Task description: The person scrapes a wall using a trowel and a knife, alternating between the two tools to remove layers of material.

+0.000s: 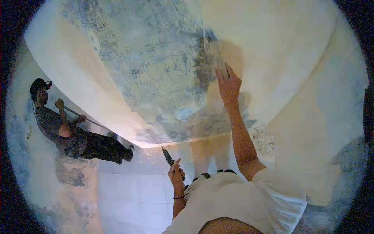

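Note:
My right hand (229, 84) is raised against the wall (163, 62), its fingers closed on a flat plastering blade (213, 52) that is pale and smeared in the picture. The blade lies where a rough grey-blue patch meets smooth cream plaster. Lower down and away from the wall, my left hand (176, 175) grips a putty knife (167, 156) with a dark, narrow blade pointing up and left. A dark bracelet circles that wrist.
To the left another person (58, 124) in dark clothes and a cap holds a long pole (83, 119) with both hands. Pale floor (128, 195) stretches below the wall's bright lower edge. A bare rough patch (263, 142) shows near my right arm.

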A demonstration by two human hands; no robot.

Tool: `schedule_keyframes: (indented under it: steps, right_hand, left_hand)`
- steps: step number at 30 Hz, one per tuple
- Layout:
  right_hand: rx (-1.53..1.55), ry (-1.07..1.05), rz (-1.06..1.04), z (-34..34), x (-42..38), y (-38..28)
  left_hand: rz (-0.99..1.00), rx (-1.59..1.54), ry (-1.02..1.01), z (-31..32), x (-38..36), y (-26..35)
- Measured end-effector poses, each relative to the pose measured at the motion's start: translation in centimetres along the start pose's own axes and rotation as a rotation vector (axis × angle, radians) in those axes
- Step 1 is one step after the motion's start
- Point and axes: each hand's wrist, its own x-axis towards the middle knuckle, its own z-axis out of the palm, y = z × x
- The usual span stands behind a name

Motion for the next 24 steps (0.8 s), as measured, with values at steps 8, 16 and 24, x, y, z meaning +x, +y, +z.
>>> schedule_keyframes:
  steps: [8,16,24]
  right_hand:
    - [0.074,-0.079,0.242,-4.0,-2.2,-3.1]
    - [0.099,-0.121,0.27,-3.4,2.1,-4.5]
    - [-0.11,-0.02,-0.105,-3.2,0.6,-2.0]
  left_hand:
    - [0.024,-0.076,-0.013,0.1,0.0,1.0]
    - [0.061,-0.05,-0.06,0.4,-0.2,1.1]
    - [0.036,-0.07,-0.104,0.9,-0.1,1.2]
